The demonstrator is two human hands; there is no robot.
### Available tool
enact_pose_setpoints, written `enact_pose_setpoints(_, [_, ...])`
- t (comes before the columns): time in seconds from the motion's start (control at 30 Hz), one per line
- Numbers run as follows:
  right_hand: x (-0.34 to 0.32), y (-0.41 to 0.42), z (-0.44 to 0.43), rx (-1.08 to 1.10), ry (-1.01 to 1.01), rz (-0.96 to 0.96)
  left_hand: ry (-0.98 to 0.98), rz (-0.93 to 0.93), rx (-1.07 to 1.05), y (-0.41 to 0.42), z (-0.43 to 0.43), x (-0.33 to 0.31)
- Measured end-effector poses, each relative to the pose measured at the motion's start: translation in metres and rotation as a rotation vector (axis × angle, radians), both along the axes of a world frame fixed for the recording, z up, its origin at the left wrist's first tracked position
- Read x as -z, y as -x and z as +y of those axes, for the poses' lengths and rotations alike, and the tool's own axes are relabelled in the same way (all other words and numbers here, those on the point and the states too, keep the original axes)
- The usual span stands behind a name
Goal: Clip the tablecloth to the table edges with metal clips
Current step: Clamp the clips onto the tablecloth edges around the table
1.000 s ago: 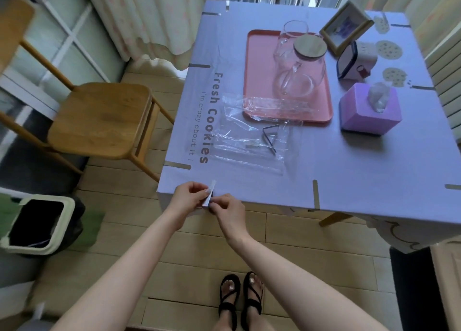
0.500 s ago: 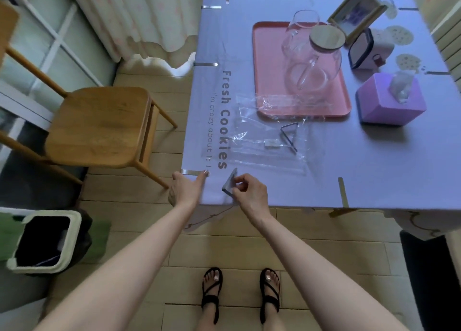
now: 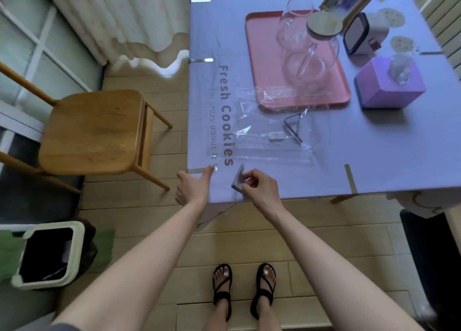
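The grey bent-metal clip stands tilted on the lilac printed tablecloth at the table's near edge, close to the left corner. My right hand pinches it with curled fingers. My left hand lays 1 straight thumb on the cloth at that corner (its fingers drop past the edge, so I cannot tell their grip). A fitted silver clip lies just beside the thumb. Behind lie a clear plastic bag and a pink rectangular tray.
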State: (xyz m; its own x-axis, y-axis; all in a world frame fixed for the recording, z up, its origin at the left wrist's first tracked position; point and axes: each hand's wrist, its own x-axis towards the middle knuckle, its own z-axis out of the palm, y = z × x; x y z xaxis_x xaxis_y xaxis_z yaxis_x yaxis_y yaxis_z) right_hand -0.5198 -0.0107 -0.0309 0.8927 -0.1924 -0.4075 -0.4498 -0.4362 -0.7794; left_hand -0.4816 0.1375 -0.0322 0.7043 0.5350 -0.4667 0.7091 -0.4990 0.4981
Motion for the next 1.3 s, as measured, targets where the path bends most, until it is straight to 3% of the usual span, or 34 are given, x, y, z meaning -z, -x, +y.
enact_pose_setpoints(0.47, [0.0,0.004,0.0,0.009,-0.065,-0.041,0.056,0.01,0.126,-0.005,0.009,0.004])
enact_pose_setpoints(0.7, [-0.005,0.005,0.001,0.022,-0.089,-0.016,0.188,0.083,0.177,-0.009,0.016,0.008])
enact_pose_setpoints(0.77, [-0.008,0.008,0.004,0.062,-0.127,-0.011,0.109,-0.057,0.205,0.0,0.015,0.003])
enact_pose_setpoints(0.83, [-0.011,0.014,0.011,0.101,-0.184,-0.007,0.03,-0.332,0.249,0.016,0.015,-0.004])
enact_pose_setpoints(0.9, [-0.012,0.025,0.021,0.117,-0.238,0.006,0.145,-0.482,0.329,0.032,0.016,-0.006])
enact_pose_setpoints(1.03, [-0.007,0.048,0.04,0.169,-0.372,0.054,0.435,-0.402,0.464,0.061,0.021,-0.002])
enact_pose_setpoints(1.13, [0.003,0.057,0.048,0.186,-0.398,0.081,0.295,-0.438,0.696,0.075,0.025,0.006])
enact_pose_setpoints(1.3, [0.014,0.057,0.05,0.219,-0.44,0.135,0.149,-0.525,0.843,0.076,0.027,0.015])
